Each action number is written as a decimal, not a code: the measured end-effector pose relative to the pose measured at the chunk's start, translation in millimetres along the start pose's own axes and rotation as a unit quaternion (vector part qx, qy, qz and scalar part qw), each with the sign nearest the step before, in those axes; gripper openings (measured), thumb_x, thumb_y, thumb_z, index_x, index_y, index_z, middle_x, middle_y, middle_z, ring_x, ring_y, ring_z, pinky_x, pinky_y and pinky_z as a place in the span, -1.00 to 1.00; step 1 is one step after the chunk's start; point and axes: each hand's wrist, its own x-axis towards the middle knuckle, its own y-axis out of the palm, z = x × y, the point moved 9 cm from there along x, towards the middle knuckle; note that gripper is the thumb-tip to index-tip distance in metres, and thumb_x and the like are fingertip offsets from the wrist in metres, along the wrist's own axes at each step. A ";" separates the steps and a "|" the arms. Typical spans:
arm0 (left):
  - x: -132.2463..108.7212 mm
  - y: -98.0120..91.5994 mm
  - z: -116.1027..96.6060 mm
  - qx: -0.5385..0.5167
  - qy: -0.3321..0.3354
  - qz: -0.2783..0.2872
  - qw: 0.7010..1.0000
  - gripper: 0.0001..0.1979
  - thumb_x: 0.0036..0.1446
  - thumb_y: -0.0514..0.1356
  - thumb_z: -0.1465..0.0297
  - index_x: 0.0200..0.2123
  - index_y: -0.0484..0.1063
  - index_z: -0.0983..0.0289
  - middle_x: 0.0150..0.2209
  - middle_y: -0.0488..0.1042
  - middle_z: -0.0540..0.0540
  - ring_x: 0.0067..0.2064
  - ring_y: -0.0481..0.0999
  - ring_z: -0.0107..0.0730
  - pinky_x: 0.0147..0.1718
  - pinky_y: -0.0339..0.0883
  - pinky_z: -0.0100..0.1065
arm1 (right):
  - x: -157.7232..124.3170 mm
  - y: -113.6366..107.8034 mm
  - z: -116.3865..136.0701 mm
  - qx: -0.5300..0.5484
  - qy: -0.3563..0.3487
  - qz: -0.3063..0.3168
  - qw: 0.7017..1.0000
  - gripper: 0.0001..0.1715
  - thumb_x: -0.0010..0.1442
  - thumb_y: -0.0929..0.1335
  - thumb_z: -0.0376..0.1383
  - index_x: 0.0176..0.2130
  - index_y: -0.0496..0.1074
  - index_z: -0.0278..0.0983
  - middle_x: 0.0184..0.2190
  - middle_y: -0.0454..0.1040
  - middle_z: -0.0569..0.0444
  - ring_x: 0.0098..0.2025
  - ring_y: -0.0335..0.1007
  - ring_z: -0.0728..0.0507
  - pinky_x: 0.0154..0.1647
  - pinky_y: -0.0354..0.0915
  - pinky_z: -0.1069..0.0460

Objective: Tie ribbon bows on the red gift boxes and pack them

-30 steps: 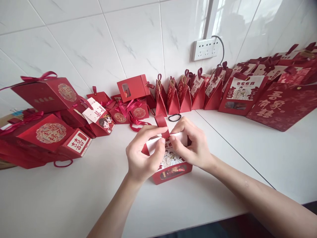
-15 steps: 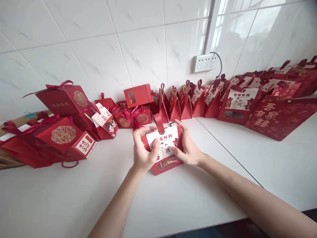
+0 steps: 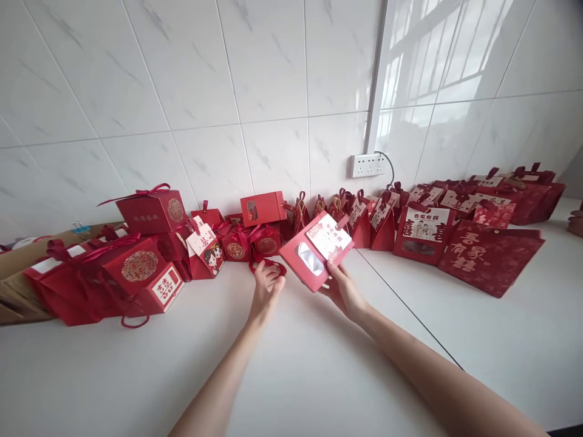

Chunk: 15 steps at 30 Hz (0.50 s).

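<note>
My right hand (image 3: 346, 292) grips a red gift box (image 3: 300, 267) by its lower right edge. The box is tilted over to the left and lifted off the counter. A white label (image 3: 327, 238) with red print covers part of its face, beside a clear window (image 3: 310, 259) with a pale shine. Just left of the box, my left hand (image 3: 268, 286) has its fingers apart and loosely bent, holding nothing. Dark red ribbon (image 3: 279, 265) lies right behind those fingers; whether they touch it I cannot tell.
Red boxes with round gold seals (image 3: 139, 267) are piled at the left by a cardboard carton (image 3: 27, 285). Handled gift boxes (image 3: 381, 224) line the tiled wall. A large patterned red bag (image 3: 489, 258) lies at the right, and a power strip (image 3: 367, 165) is on the wall.
My left hand has let go of the gift box and moved slightly left. The right hand has tilted the box from upright to leaning left. The view has shifted upward.
</note>
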 end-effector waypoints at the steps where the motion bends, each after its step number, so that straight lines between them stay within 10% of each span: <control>1: -4.1 7.3 -3.4 -0.009 -0.001 0.011 1.000 -0.16 -0.06 0.19 -0.04 0.18 -0.05 0.24 0.09 0.31 0.33 0.11 0.39 -0.05 0.05 0.28 -0.05 | -2.3 6.2 -4.5 0.047 0.027 0.013 0.998 -0.45 0.11 0.39 0.02 0.01 0.29 -0.18 0.06 0.44 -0.06 0.00 0.47 -0.24 -0.10 0.49 -0.16; 7: -36.2 48.9 -45.1 0.029 0.094 0.097 0.990 -0.40 0.00 0.25 0.19 0.07 0.13 0.23 0.03 0.38 0.24 0.08 0.39 -0.08 0.06 0.28 -0.08 | -15.6 34.5 -14.9 0.148 0.090 0.124 0.977 -0.64 0.16 0.35 -0.11 -0.09 0.38 -0.22 -0.16 0.57 0.00 -0.10 0.52 -0.17 -0.38 0.50 0.02; 15: -48.6 47.7 -64.7 0.133 0.257 0.072 0.954 -0.20 -0.11 0.33 0.09 0.11 0.05 0.26 -0.04 0.34 0.27 -0.01 0.43 0.00 -0.16 0.43 -0.06 | -18.4 34.5 -13.2 0.099 0.101 0.173 0.975 -0.65 0.02 0.39 0.02 -0.28 0.49 -0.14 -0.27 0.58 -0.01 -0.08 0.47 -0.29 -0.14 0.44 -0.18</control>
